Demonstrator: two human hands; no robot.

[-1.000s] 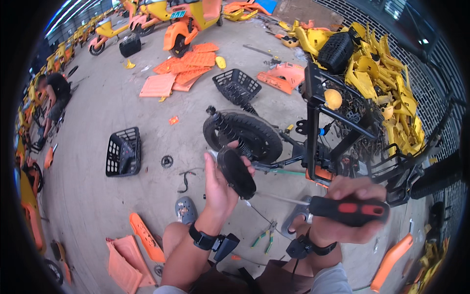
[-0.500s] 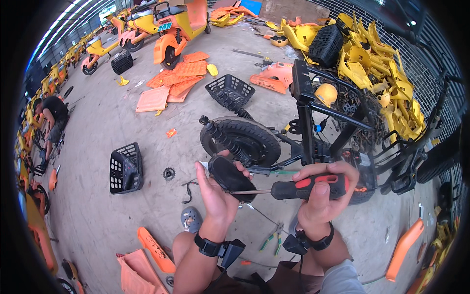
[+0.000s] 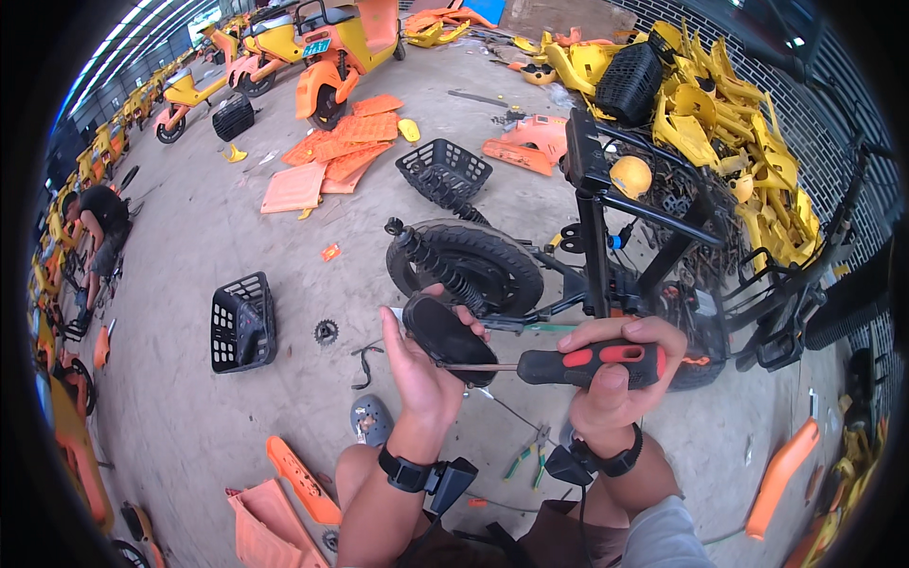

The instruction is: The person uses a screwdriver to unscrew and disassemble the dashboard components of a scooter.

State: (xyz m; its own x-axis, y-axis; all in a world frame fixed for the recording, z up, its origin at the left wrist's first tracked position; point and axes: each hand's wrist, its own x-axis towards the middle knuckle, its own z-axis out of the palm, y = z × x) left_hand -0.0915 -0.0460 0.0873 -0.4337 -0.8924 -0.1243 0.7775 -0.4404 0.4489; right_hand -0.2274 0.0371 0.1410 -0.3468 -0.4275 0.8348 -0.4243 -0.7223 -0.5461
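Note:
In my left hand [image 3: 421, 374] I hold a black rounded part [image 3: 445, 331], with a pale piece at its left side. My right hand [image 3: 615, 388] grips a screwdriver [image 3: 587, 364] with a black and red handle, lying nearly horizontal; its metal shaft reaches the lower edge of the black part, where the tip is hard to make out. Just beyond my hands stand a black scooter frame [image 3: 592, 256] and a wheel with a spring shock absorber [image 3: 492, 270]. Green-handled pliers [image 3: 525, 459] and a cable [image 3: 507, 407] lie on the floor beneath my hands.
Black baskets [image 3: 241, 322], orange panels [image 3: 346, 147] and a sprocket [image 3: 326, 331] lie on the concrete floor [image 3: 180, 284]. Yellow body parts [image 3: 720, 133] are piled at right. Scooters [image 3: 341, 57] stand behind. Another person [image 3: 99, 227] crouches at far left.
Since a second ago my right hand has raised and turned the screwdriver, its handle moving leftward and its shaft now level against the black part. The view has shifted slightly.

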